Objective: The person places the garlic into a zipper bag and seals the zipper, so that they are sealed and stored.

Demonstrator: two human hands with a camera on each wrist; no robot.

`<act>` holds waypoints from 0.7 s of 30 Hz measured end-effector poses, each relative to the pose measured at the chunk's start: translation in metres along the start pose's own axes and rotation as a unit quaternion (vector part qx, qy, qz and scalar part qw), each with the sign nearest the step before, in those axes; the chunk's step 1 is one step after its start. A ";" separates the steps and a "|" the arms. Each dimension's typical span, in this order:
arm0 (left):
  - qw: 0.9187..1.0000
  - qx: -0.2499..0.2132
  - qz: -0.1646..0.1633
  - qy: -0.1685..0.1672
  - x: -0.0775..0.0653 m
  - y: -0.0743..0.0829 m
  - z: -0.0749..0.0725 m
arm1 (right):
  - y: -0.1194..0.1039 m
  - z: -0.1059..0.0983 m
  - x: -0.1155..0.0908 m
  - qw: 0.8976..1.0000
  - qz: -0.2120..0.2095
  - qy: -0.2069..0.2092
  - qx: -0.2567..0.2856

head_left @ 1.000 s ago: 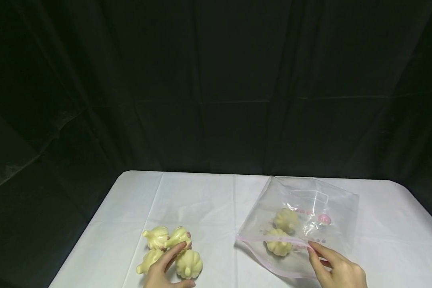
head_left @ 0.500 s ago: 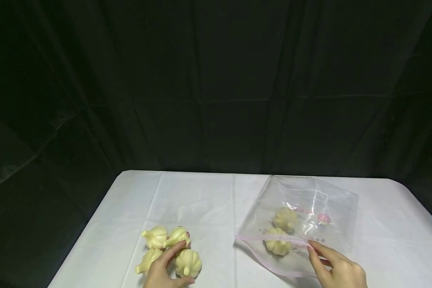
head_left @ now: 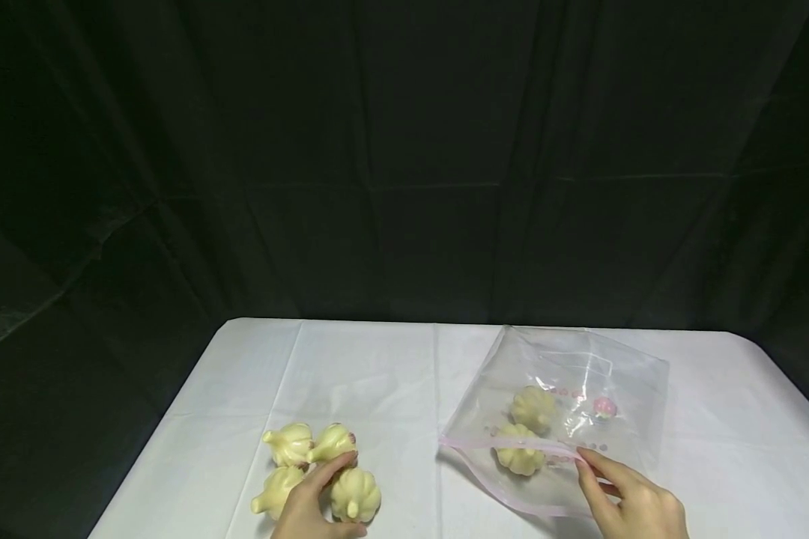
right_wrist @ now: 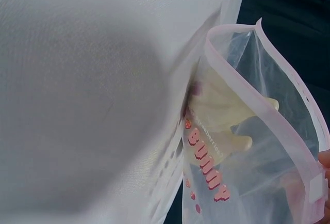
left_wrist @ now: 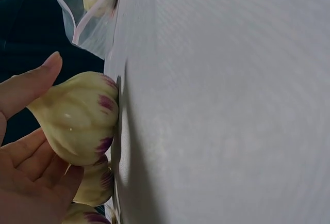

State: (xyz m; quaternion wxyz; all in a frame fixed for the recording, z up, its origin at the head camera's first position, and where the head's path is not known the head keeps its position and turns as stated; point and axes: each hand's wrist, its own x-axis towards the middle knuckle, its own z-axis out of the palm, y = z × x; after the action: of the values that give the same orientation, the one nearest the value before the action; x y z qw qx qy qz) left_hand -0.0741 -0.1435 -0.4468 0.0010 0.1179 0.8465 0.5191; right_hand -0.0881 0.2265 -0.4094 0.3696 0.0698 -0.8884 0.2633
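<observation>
My left hand [head_left: 313,503] holds a pale yellow garlic bulb [head_left: 355,495] at the front left of the table, thumb on one side and fingers on the other. In the left wrist view this garlic bulb [left_wrist: 77,118] shows purple streaks at its base, close to the white cloth. Several more garlic bulbs [head_left: 290,444] lie just beside that hand. On the right, my right hand [head_left: 637,501] pinches the pink zip edge of a clear plastic zip bag [head_left: 634,382], holding its mouth apart. Two garlic bulbs [head_left: 534,409] are inside the bag, and pink "Bunny" lettering [right_wrist: 206,164] shows on it.
A white cloth covers the table [head_left: 404,374], with fold creases running across it. Behind the table hangs a black curtain [head_left: 404,165]. White cloth separates the loose garlic from the bag.
My left hand and the garlic bulb in it have shifted very slightly to the right. The right hand keeps its pinch on the bag's edge.
</observation>
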 end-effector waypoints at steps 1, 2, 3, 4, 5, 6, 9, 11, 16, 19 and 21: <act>1.000 0.005 0.004 -0.003 0.000 -0.001 0.000 | 0.000 0.000 0.000 1.000 -0.001 0.002 0.002; 1.000 0.009 0.011 -0.004 0.001 -0.002 0.001 | 0.001 0.000 0.000 1.000 -0.003 0.003 0.003; 1.000 0.014 0.016 -0.003 0.001 -0.003 0.002 | 0.001 0.000 0.000 1.000 -0.004 0.005 0.005; 0.999 0.022 0.026 0.001 0.001 -0.004 0.002 | 0.001 0.000 0.000 1.000 -0.004 0.005 0.005; 0.999 0.029 0.029 0.003 0.001 -0.006 0.003 | 0.001 0.000 0.000 1.000 -0.005 0.005 0.006; 0.999 0.037 0.030 0.002 0.001 -0.007 0.004 | 0.001 0.000 -0.001 1.000 -0.005 0.004 0.006; 0.997 0.067 0.034 -0.012 0.001 -0.011 0.005 | 0.002 0.000 -0.001 1.000 -0.006 0.006 0.007; 0.997 0.071 0.028 -0.027 0.001 -0.013 0.005 | 0.002 0.000 -0.001 1.000 -0.008 0.008 0.009; 0.997 0.068 0.017 -0.038 0.002 -0.014 0.005 | 0.003 0.000 -0.002 1.000 -0.012 0.014 0.012; 0.997 0.064 0.017 -0.036 0.001 -0.014 0.005 | 0.004 0.000 -0.002 1.000 -0.011 0.014 0.012; 0.997 0.068 0.029 -0.029 0.001 -0.014 0.006 | 0.004 0.000 -0.002 1.000 -0.010 0.014 0.011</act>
State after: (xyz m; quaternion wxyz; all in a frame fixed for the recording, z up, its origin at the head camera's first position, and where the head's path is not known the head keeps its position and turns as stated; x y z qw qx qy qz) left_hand -0.0770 -0.1442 -0.4615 0.0019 0.1573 0.8756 0.4566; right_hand -0.0879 0.2293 -0.4124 0.3835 0.0790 -0.8797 0.2699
